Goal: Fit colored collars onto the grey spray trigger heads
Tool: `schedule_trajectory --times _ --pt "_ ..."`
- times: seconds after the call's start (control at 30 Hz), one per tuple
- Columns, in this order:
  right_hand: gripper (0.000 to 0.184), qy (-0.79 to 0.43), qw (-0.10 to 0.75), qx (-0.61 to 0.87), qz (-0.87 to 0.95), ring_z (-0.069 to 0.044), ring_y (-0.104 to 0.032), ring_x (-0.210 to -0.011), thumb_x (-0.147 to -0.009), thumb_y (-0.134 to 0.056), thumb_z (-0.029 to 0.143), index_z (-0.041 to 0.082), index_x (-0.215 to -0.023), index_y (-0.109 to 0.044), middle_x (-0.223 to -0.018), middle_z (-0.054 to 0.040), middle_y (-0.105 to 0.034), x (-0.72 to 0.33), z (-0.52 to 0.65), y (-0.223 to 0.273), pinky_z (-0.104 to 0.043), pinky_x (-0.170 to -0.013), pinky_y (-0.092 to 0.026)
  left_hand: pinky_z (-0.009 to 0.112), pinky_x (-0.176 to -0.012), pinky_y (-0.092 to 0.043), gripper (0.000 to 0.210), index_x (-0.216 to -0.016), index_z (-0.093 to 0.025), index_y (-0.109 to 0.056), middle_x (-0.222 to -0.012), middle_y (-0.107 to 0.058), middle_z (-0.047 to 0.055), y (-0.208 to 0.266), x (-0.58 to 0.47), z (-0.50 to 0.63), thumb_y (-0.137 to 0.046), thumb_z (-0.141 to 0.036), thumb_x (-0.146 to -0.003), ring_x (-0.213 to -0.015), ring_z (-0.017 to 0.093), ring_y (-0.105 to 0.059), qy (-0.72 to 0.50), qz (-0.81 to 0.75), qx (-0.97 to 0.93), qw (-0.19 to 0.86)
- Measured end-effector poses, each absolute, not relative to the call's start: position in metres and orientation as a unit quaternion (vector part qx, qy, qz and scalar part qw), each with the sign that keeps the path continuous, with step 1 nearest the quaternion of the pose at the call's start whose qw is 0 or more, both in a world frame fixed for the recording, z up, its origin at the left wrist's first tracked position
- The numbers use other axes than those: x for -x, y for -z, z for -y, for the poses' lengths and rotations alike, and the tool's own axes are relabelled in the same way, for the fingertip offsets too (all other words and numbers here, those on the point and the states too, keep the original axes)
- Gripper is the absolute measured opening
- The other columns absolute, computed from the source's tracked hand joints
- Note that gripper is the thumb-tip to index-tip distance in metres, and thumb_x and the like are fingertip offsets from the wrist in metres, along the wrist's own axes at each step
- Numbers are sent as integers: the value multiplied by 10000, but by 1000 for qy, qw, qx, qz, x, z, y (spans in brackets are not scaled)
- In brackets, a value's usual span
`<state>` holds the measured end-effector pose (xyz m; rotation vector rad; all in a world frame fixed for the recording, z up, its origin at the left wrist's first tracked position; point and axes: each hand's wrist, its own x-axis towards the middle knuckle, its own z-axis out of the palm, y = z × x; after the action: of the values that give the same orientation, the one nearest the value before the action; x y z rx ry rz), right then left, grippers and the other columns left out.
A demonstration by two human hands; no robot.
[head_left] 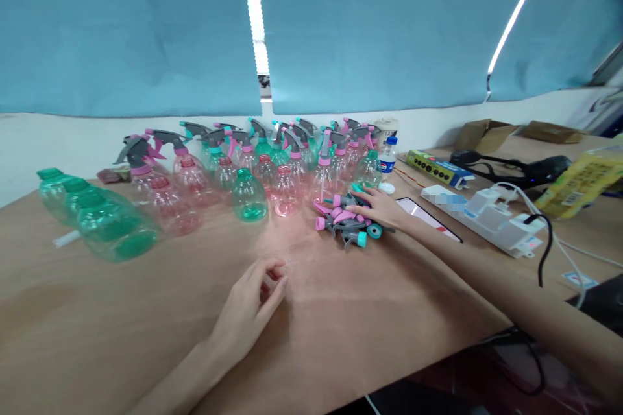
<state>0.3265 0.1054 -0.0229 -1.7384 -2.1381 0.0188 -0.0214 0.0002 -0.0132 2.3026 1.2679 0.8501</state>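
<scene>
My right hand (378, 207) reaches over a pile of loose trigger spray heads (346, 224) in grey, pink and teal. Its fingers are stretched out and touch the top of the pile; no spray head is lifted. Lower on the table lies my left hand (256, 292), fingers loosely curled, thumb apart, nothing between them. Beyond my hands stand several clear bottles without heads, among them a green bottle (250, 196) and a pink bottle (285, 192). Behind these are several bottles with spray heads fitted, such as a pink spray bottle (324, 175) near the pile.
Nested green bottles (117, 227) lie on the left. Right of the pile are a phone (428, 219), a white power strip (479, 217) with plugs and cables, a water bottle (388, 157) and a yellow box (579, 185). Open cardboard (484, 136) sits at the back right.
</scene>
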Motion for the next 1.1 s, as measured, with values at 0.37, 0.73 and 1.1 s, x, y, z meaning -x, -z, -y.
schedule_trajectory --times 0.37,0.73,1.1 --pt "864 -19 184 593 784 -346 -262 -1372 -804 -267 770 130 -1339 -491 -1448 -148 -394 -297 -89 31 -509 -1106 -220 278 -623 -494 156 -1016 -234 -530 -882 -610 -6 14 21 -2 -449 -315 -911 -662 132 -579 -285 -465 -816 192" --pt "818 -54 179 602 776 -404 -234 -1367 -816 -244 761 171 -1324 -496 -1495 -156 -298 -266 -63 23 -604 -1059 -212 403 -879 -500 296 -1160 -235 -501 -1166 -539 77 11 3 1 -516 -292 -871 -1058 239 -556 -263 -402 -873 88" --pt "595 -38 171 537 825 -317 -331 -1341 -872 -297 678 301 -1230 -588 -1434 -78 -419 -246 -64 15 -503 -1055 -293 493 -1074 -313 595 -1367 -200 -397 -1441 -361 142 19 -43 -44 -549 -444 -845 -1345 327 -294 -229 -382 -895 17"
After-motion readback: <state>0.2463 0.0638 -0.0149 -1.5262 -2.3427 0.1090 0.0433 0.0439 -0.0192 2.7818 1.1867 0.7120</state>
